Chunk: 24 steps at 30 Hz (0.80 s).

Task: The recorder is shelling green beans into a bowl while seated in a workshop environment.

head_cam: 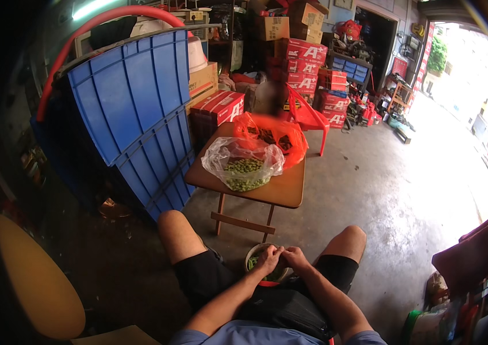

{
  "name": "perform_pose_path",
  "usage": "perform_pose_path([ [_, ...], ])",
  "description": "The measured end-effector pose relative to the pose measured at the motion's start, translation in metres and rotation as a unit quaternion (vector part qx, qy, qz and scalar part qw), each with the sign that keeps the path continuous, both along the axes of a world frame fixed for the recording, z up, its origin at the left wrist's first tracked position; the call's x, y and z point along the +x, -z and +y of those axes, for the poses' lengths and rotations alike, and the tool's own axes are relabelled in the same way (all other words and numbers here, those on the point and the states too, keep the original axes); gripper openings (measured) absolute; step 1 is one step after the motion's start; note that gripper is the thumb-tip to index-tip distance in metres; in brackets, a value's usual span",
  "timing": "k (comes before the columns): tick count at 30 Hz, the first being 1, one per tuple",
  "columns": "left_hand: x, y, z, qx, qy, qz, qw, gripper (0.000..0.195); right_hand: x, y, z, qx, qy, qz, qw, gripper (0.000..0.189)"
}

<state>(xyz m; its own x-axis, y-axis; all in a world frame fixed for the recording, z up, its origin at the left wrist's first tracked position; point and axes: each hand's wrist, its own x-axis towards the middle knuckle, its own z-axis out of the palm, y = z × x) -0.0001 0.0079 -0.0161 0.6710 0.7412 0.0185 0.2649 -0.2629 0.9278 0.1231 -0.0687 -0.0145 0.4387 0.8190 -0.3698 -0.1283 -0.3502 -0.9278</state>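
My left hand [269,257] and my right hand [296,258] meet at the fingertips over a round bucket [250,253] between my knees. Whatever the fingers may pinch is too small to make out. Green pods [252,262] lie inside the bucket. Beyond it stands a small brown folding table [269,196]. On this table a clear plastic bag [213,157] holds many small green beans or similar pieces [244,166]. Just behind, a red plastic bag [297,159] contains dark brown pieces [285,141].
Blue plastic crates [136,90] stand upright left of the table. A red plastic chair [313,120] and stacked red cartons [306,49] are behind it. At the left edge is a rounded yellowish surface [39,280]; dark red furniture [472,254] stands at the right.
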Motion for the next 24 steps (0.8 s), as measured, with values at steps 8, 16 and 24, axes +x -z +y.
perform_pose_path([
  [8,0.003,0.011,-0.004,0.035,-0.006,0.033,0.999,0.037,0.007,-0.001,-0.004,-0.049,-0.04,-0.021,0.998,0.024],
  [16,0.003,0.018,-0.007,0.008,0.005,0.029,1.0,0.033,0.009,-0.018,-0.01,-0.05,-0.056,0.039,0.996,0.022],
  [24,0.006,0.009,0.006,-0.104,-0.079,-0.034,0.991,0.035,-0.003,-0.017,-0.004,0.038,-0.079,-0.254,0.963,0.025],
])
